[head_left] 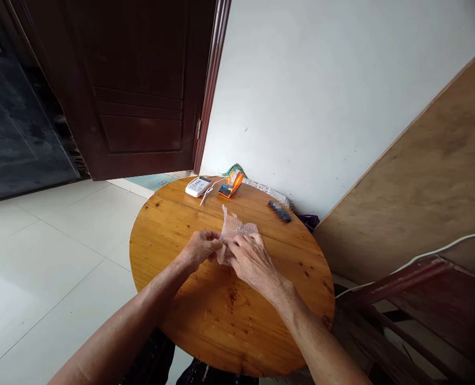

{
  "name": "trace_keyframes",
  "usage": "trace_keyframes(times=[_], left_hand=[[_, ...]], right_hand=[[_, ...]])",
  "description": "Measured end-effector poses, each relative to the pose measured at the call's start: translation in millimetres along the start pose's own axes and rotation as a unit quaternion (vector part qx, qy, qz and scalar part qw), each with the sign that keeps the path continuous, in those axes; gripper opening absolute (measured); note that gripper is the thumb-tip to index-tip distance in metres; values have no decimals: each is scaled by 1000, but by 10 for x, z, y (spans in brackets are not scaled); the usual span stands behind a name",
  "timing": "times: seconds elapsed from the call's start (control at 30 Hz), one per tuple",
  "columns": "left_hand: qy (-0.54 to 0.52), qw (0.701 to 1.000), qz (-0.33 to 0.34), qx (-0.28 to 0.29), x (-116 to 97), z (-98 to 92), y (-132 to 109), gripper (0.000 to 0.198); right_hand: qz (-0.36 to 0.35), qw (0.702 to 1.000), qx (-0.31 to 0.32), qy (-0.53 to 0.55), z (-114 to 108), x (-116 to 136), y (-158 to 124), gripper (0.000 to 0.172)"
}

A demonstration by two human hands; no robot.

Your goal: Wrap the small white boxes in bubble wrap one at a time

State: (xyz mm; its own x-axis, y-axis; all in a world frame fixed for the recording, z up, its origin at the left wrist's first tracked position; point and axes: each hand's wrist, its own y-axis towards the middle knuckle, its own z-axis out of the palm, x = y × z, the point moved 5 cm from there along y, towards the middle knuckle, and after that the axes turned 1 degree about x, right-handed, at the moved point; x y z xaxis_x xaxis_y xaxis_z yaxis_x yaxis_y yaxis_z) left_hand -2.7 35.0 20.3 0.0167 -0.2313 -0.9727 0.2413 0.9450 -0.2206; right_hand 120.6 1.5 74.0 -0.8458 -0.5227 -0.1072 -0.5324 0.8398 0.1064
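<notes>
Clear bubble wrap (237,226), crumpled and pinkish where the wood shows through, lies on the round wooden table (229,326). My left hand (201,248) pinches its left edge between thumb and fingers. From the right, my right hand (250,259) comes over the wrap, with its fingers bent and gripping the near part close to the left fingertips. Part of the wrap is hidden under the right hand. Whether anything is inside the wrap cannot be made out.
Toward the back stand a white device (198,186) with a white cable (206,195) and an orange tape dispenser (231,184). A dark, blurred-out object (280,212) lies at the back right. A wall, a dark red door (141,128) and a wooden board (414,171) surround the table.
</notes>
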Motion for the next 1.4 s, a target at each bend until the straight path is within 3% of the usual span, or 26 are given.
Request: trace_keyframes(times=[0.2, 0.3, 0.4, 0.5, 0.6, 0.77, 1.0, 1.13, 1.4], left_hand=[[13, 998, 12, 61, -82, 232, 39, 11], [63, 992, 30, 109, -114, 272, 22, 17], [136, 983, 49, 111, -104, 274, 23, 14], [236, 965, 87, 77, -116, 285, 29, 7], [349, 926, 137, 40, -181, 322, 10, 10], [476, 862, 176, 25, -230, 367, -35, 16], [497, 810, 312, -1, -151, 344, -43, 19], [478, 798, 368, 0, -70, 345, -34, 20], [466, 794, 390, 2, -37, 357, -35, 19]], right_hand=[[36, 993, -51, 103, 3, -54, -60, 28], [29, 985, -67, 154, -23, -90, -145, 35], [59, 971, -110, 202, -19, -249, -323, 44], [181, 935, -154, 265, 104, -545, -585, 37], [312, 885, -138, 318, 338, -773, -837, 44], [368, 812, -112, 439, 552, -798, -933, 61], [411, 838, -72, 353, 547, -795, -654, 78], [405, 825, -98, 381, 653, -771, -555, 81], [391, 817, -156, 394, 628, -651, -469, 57]])
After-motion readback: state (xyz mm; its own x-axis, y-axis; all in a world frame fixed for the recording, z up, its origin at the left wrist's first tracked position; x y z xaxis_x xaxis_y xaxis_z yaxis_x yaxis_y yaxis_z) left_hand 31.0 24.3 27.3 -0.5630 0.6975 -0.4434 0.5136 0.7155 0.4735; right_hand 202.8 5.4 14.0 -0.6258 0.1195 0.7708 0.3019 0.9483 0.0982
